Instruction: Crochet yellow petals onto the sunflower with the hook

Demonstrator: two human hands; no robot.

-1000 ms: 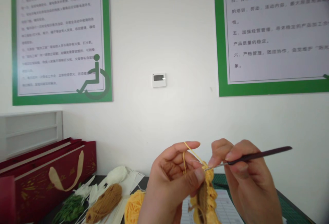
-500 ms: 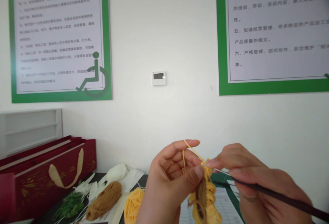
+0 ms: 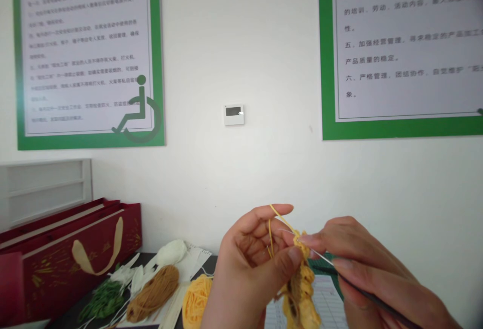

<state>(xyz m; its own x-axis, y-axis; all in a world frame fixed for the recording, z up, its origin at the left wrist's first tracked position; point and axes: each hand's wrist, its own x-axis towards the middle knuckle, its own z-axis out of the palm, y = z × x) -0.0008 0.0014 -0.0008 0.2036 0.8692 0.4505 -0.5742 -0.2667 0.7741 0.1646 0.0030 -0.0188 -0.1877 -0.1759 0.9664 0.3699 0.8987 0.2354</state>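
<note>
Low in the head view, my left hand (image 3: 260, 263) pinches the top of a yellow crocheted piece (image 3: 307, 289) between thumb and fingers. A brown part shows on the piece's near side. Yellow yarn (image 3: 281, 216) runs over the raised left index finger down to the stitches. My right hand (image 3: 373, 268) is closed on a crochet hook (image 3: 362, 291) with a dark handle and a thin metal shaft. The shaft passes through the top stitches, its tip showing on the left. One right fingertip touches the work there.
Left of my hands lie a yellow yarn ball (image 3: 196, 301), a brown skein (image 3: 154, 291), green yarn (image 3: 103, 296) and white yarn (image 3: 171, 253). Dark red gift bags (image 3: 68, 253) stand farther left. A printed sheet (image 3: 328, 299) and green mat (image 3: 320, 263) lie beneath the work. The wall is behind.
My right hand and the hook's handle have swung slightly downward, so the shaft slopes more steeply. The crocheted piece has shifted a little. My left hand keeps its hold almost unmoved.
</note>
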